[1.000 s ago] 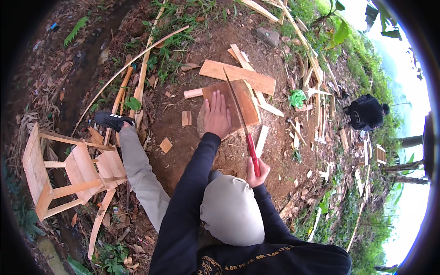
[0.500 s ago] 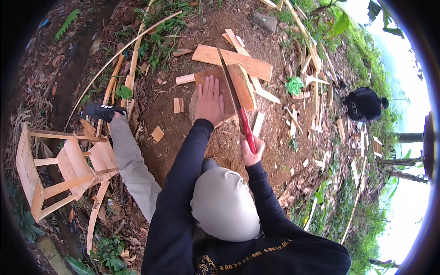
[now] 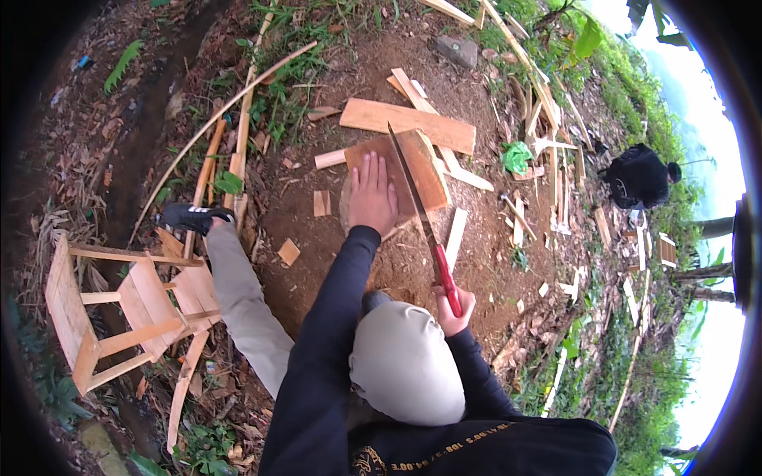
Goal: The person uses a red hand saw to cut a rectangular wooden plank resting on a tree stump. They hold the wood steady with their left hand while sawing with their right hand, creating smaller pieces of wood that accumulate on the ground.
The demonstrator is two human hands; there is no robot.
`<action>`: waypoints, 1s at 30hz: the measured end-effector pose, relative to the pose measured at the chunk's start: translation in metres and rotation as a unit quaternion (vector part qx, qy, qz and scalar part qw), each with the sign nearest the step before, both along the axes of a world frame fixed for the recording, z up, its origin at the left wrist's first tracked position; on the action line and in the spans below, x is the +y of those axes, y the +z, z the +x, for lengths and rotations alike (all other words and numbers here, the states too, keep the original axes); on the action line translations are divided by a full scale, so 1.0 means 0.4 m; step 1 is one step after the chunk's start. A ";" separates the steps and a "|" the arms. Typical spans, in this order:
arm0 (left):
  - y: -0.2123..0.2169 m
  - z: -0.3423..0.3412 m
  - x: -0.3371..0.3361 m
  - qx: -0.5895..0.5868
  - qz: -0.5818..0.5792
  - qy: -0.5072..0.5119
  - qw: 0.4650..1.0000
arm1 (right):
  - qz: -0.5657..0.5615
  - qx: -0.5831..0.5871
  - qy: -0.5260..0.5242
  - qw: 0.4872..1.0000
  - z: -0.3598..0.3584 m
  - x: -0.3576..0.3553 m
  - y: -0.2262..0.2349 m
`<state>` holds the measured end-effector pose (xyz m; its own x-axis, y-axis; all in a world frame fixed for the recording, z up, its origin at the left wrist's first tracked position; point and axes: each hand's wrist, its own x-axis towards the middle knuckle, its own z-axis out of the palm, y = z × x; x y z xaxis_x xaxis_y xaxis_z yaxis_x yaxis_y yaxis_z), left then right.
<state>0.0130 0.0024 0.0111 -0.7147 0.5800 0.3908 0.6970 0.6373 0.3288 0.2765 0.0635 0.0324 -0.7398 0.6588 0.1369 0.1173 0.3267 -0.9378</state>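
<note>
My left hand lies flat, fingers apart, on a reddish wooden board that rests on a stump on bare soil. My right hand grips the red handle of a long-bladed saw. The blade runs up and away across the board, just right of my left hand. My grey trouser knee and dark sleeves fill the lower middle. My left leg stretches out to a black shoe.
A longer plank lies behind the board, with offcuts and slats scattered around. A small wooden chair frame lies at left. A long bent cane crosses the ground. A person in black crouches far right.
The saw blade has slid forward across the board while my left hand stays pressed on it. The view has shifted slightly downward.
</note>
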 end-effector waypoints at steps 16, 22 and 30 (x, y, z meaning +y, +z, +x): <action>-0.012 -0.010 0.008 0.004 0.025 -0.017 1.000 | 0.001 0.024 0.020 1.000 -0.186 0.039 0.025; -0.003 -0.011 -0.002 0.002 0.014 -0.019 1.000 | -0.019 0.027 0.008 0.999 0.001 -0.009 0.027; 0.036 -0.093 -0.083 -0.103 0.215 -0.025 0.971 | 0.037 -0.001 0.011 0.999 -0.116 0.017 0.006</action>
